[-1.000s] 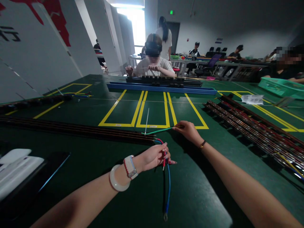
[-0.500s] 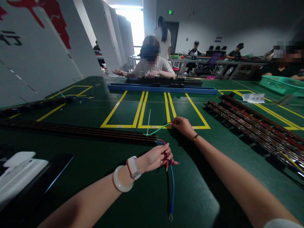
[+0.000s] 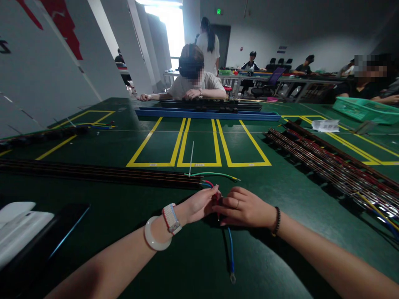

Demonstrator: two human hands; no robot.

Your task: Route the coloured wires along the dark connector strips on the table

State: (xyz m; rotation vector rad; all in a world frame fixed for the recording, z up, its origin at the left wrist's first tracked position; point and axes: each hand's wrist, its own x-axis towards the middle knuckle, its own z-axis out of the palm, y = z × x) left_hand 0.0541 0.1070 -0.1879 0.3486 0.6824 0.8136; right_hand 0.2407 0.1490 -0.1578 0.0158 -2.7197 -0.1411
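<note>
My left hand [image 3: 199, 204] is closed around a red wire [image 3: 208, 182] and a blue wire [image 3: 231, 249], which come out of the end of a long dark bar [image 3: 131, 176]. The blue wire runs down past my fingers to a ring terminal [image 3: 232, 278] on the table. Against the left fingertips, my right hand [image 3: 247, 207] pinches the red wire near its end; the fingers partly hide it. A green wire [image 3: 212, 173] with a yellow end lies beyond both hands. A white cable tie [image 3: 191, 158] sticks up at the bar's end.
Bundled dark bars with wires [image 3: 330, 174] lie at right. A blue rail [image 3: 208, 114] crosses the far side, before a seated person [image 3: 199, 81]. Yellow tape rectangles mark the green table [image 3: 280, 257]. A green basket [image 3: 368, 110] stands far right; a dark flat device [image 3: 68, 232] lies left.
My right hand has let go of the green wire and come down to the red wire beside my left hand. The green wire now lies on the table. The view has shifted slightly.
</note>
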